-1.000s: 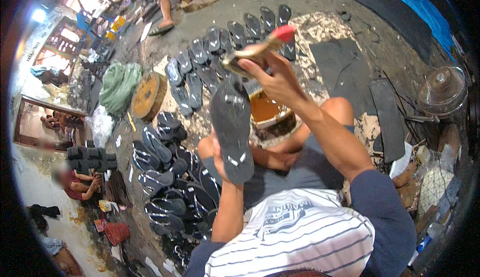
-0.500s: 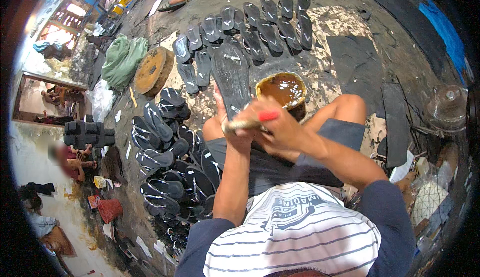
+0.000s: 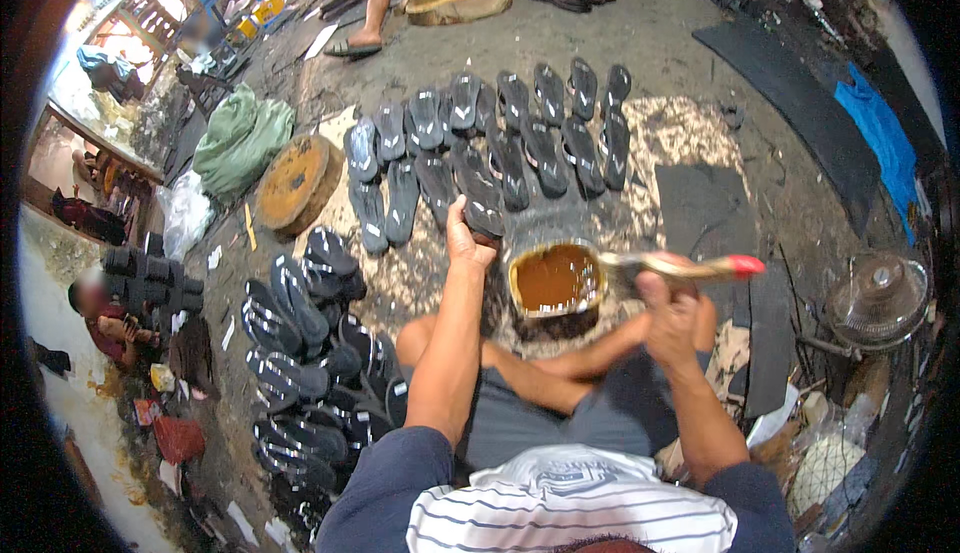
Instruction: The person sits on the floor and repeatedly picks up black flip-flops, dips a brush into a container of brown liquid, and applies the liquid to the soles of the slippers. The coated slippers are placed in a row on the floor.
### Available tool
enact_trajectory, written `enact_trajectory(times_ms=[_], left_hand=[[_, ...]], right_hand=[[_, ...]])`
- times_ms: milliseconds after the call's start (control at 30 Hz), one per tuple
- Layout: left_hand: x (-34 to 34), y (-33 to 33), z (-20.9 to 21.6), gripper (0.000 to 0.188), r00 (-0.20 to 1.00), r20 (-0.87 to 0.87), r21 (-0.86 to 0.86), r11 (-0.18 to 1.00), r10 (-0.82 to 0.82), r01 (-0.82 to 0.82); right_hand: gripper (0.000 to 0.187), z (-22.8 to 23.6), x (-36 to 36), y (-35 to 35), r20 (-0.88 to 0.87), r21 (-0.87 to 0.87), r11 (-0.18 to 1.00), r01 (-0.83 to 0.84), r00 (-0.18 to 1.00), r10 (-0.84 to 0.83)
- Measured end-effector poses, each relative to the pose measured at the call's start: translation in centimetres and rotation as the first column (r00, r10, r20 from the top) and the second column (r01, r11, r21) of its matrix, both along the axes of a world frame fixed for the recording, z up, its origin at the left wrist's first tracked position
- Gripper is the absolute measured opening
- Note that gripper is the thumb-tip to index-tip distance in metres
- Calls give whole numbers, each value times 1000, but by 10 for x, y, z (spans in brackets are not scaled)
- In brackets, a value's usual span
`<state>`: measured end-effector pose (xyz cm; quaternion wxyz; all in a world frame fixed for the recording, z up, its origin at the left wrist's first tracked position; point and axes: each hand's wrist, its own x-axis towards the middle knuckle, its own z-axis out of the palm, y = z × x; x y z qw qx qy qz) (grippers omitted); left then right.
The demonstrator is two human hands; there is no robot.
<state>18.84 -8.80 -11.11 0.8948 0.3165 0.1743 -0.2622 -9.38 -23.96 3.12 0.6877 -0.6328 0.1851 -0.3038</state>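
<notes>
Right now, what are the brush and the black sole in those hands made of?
Brush: handle probably wood, since it's plain tan, with a bright red end, likely painted; its bristles are too blurred to tell. Black sole: maybe rubber or foam, because it's dark with a faint sheen.

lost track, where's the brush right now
In the head view, the brush is right of centre, held in the right hand, near the bowl of brown liquid.
</notes>
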Motion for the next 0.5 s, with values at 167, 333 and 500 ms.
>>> enact_trajectory(times_ms=[167,333,500], left_hand=[[131,-131,-21,42,989,136,-163,984,-56,78],[208,-104,-68,66,984,-64,170,974,164,-151],[138,-13,-43,45,775,350,639,739,-526,213]], right_hand=[[36,-18,-47,-58,-187,-169,929,328,915,-357],[41,-21,-22,-61,-283,-169,958,230,920,-271],[45,-71,-16,-72,-325,-268,910,317,859,-395]])
